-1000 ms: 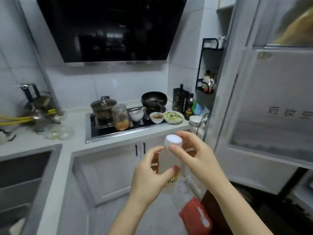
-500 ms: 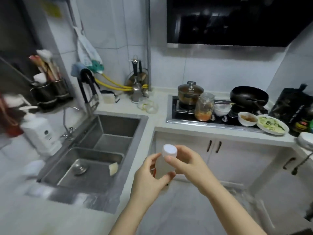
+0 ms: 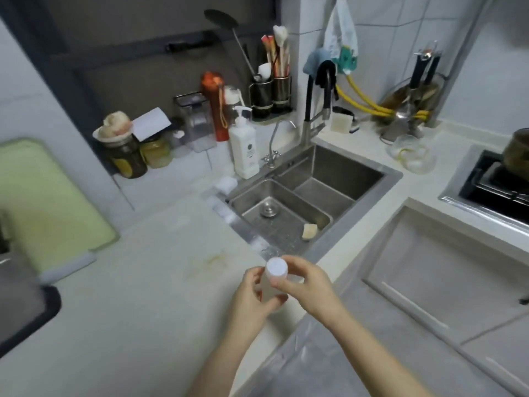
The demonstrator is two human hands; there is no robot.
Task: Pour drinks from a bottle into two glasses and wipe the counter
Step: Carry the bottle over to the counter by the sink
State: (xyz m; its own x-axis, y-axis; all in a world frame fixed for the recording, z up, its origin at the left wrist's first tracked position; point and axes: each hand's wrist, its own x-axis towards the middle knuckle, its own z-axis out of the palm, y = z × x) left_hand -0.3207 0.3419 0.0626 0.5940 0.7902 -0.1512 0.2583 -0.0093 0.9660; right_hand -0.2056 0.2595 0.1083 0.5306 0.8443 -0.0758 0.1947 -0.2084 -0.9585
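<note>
Head view now looks down on the sink (image 3: 337,179) and the pale counter (image 3: 137,296) to its left, where half a second ago the stove and cabinets filled the right of the frame; a second ago the person faced the stove and an open door. So the view has swung left, and the bottle (image 3: 272,287) has come along, held upright over the counter's front edge, close to the sink's near corner.

Both hands are together on it, as they were in the earlier pictures. The left hand (image 3: 252,296) wraps the body from the left, fingers curled round it. The right hand (image 3: 306,285) comes in from the right, thumb and fingers pinching just under the white cap (image 3: 276,267). The cap is on, so nothing has been poured.

Two clear glass vessels (image 3: 412,154) stand on the far counter between sink and stove, well apart from the bottle; whether they are the drinking glasses I cannot tell. A faint brownish smear (image 3: 214,260) marks the counter just left of the hands.

My judgement: the turn has brought the bottle to a working surface, and the grip suits unscrewing next. Pouring and wiping are both undone.
</note>
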